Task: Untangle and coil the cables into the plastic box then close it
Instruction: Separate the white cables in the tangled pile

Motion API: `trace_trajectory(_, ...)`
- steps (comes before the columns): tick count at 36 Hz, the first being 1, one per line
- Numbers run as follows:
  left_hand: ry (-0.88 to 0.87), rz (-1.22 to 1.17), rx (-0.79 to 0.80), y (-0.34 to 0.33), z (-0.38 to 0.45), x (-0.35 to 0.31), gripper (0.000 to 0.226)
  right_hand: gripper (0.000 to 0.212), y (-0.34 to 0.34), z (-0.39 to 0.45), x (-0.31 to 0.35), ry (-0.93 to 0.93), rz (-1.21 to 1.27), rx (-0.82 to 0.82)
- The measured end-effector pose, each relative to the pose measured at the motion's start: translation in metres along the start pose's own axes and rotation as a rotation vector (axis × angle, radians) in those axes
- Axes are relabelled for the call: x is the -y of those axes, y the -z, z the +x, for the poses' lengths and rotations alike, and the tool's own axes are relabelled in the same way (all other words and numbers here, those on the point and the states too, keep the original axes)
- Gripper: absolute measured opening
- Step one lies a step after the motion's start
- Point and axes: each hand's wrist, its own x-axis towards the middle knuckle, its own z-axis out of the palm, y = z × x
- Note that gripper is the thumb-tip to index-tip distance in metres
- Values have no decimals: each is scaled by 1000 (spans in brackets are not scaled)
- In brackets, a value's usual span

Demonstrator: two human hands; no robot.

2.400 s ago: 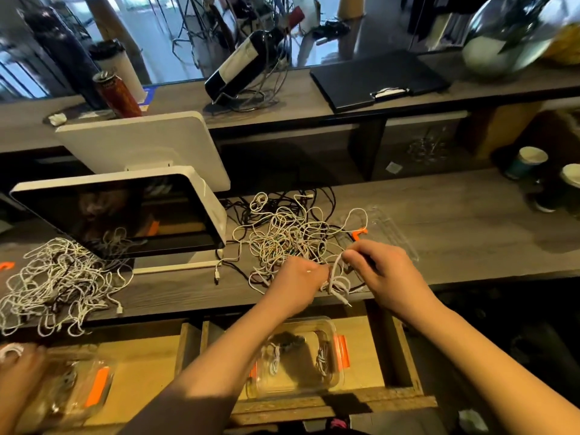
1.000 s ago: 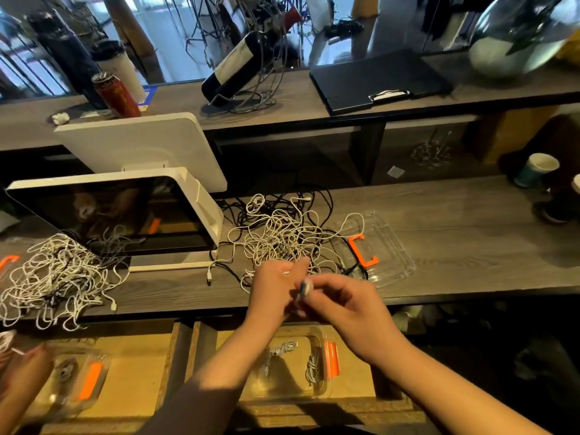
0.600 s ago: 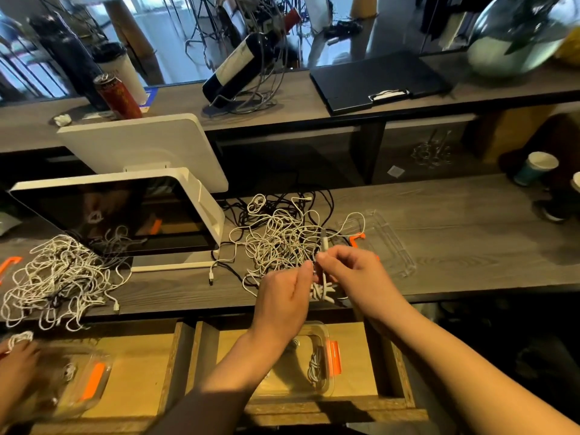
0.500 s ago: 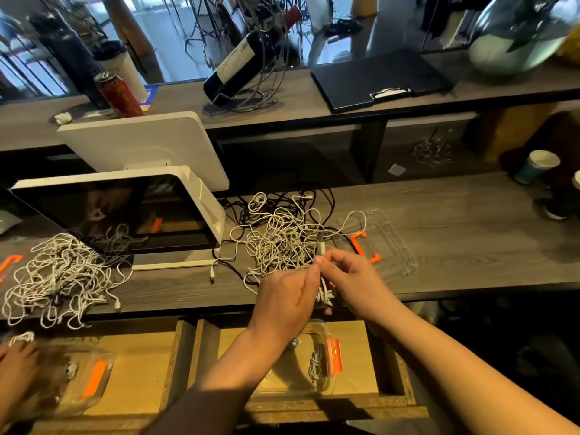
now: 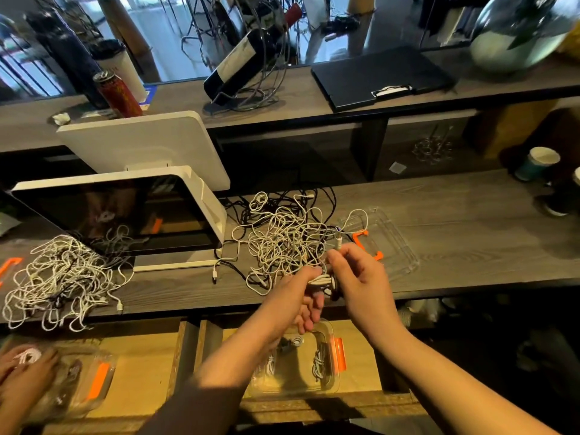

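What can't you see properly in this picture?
Head view:
- Small cable bundle: both hands, left hand and right hand, cover most of it.
- Plastic box: the left arm hides part.
- Cup: cut by the right edge.
- Cable plugs: too small to identify.

Single head-worn wide-angle view, looking forward and down, close over both hands at frame centre; wooden counter (image 5: 455,221) spans mid-frame, raised shelf (image 5: 314,98) across top.

We note the desk (image 5: 455,221): grey, matt wood grain. Cables (image 5: 282,240): white, smooth sheathing, probably plastic. Box (image 5: 295,365) and lid (image 5: 392,240): clear glossy plastic, orange clips. Monitor (image 5: 125,211): glossy screen.
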Motion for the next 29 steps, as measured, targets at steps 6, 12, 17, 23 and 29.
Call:
trace_trajectory(6, 44, -206, 158, 12, 2, -1, 27, 21, 2, -1, -3, 61, -139, 1)
trace_trajectory(12, -182, 187, 6, 22, 7, -1, 7, 32, 5, 6, -6, -31, -368, 76)
trace_trajectory(17, -348, 535, -134, 25, 5, 1, 6, 40, 8, 15, -8, -184, -480, 178)
trace_trajectory(23, -614, 687, -248, 27, 8, 2, 13, 31, 9, 15, -7, -94, -361, 226)
trace_trajectory(29, -717, 719, -230, 33, 10, 1, 21, 23, 13, 17, -5, -47, -130, 120)
